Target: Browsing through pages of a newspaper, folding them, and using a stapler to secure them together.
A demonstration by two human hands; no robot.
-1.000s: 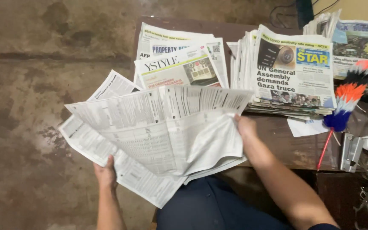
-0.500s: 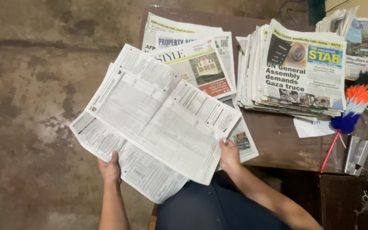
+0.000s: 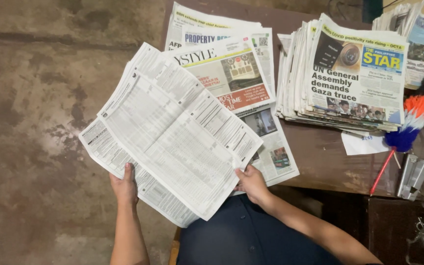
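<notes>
My fingers touch no package, label, sign or screen. The only thing of that kind I can see is a small white paper slip with faint blue marks point(image 3: 364, 144), lying flat on the brown wooden tabletop point(image 3: 327, 162), well beyond and to the right of my right fingertips, just under the edge of a tall newspaper stack point(image 3: 342, 68).

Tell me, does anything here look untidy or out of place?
Mostly the held newspaper: its sheets are fanned out unevenly between the left hand and right hand. One flat paper also overhangs the table edge. Nothing looks torn or spilled.
</notes>
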